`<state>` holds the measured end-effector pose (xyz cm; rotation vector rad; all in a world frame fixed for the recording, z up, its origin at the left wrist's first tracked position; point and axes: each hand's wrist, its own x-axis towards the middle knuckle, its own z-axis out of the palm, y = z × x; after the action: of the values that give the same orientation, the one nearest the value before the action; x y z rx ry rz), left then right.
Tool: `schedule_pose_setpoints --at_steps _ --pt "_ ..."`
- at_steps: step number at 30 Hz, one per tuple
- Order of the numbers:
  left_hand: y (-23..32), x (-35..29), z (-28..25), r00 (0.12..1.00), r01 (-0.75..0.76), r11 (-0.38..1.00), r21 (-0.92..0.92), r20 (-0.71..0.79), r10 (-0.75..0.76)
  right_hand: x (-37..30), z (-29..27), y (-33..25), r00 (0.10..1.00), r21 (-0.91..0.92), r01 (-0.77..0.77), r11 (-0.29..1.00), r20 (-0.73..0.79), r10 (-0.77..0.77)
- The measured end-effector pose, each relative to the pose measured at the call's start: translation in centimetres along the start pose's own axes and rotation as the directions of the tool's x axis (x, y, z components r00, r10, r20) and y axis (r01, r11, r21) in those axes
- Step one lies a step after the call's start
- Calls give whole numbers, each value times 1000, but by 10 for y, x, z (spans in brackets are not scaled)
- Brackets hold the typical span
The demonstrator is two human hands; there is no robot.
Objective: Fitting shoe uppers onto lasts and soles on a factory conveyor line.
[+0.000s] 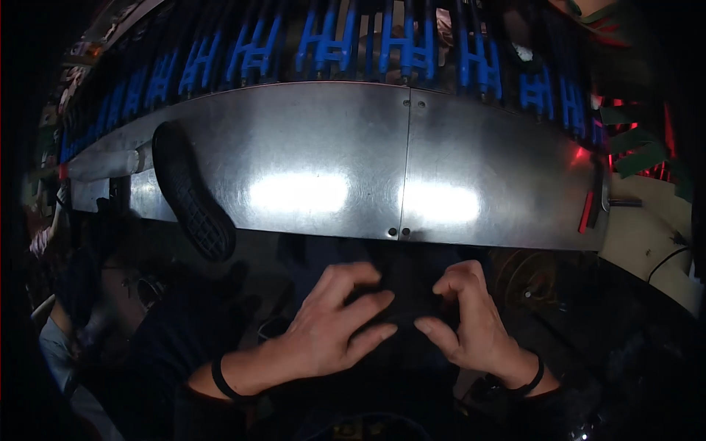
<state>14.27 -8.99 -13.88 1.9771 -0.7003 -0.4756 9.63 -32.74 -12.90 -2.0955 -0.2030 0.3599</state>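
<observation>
Wide across the view, the metal surface gleams, and behind its far edge stands the long row of blue forked brackets! Over on the left, the dark sole lies aslant, its lower end poking past the near edge. There's the danger: a brush from the left forearm could, I'd judge, tip it floorward. Here's the left hand, fingers curled and parted, facing the right hand, likewise bent with the thumb apart; whether something dark sits between them, I cannot tell. And, far right, a slim red strip!
</observation>
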Motion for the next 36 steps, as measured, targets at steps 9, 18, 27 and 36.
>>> schedule_pose_setpoints --at_steps 9,18,27,36 --pt "45 -52 -5 979 -197 908 -369 -21 204 -63 24 -20 967 667 173 725 24 -252" --pt "73 -73 32 970 -234 810 -538 -70 234 -90 57 -61 878 462 468 753 -338 -338" --pt "77 -62 -20 875 -370 709 -600 -482 48 -56 40 -75 840 635 426 645 -542 -22" --pt "16 -117 61 966 -136 966 -218 -245 81 -74 79 -23 918 338 385 859 -238 -317"
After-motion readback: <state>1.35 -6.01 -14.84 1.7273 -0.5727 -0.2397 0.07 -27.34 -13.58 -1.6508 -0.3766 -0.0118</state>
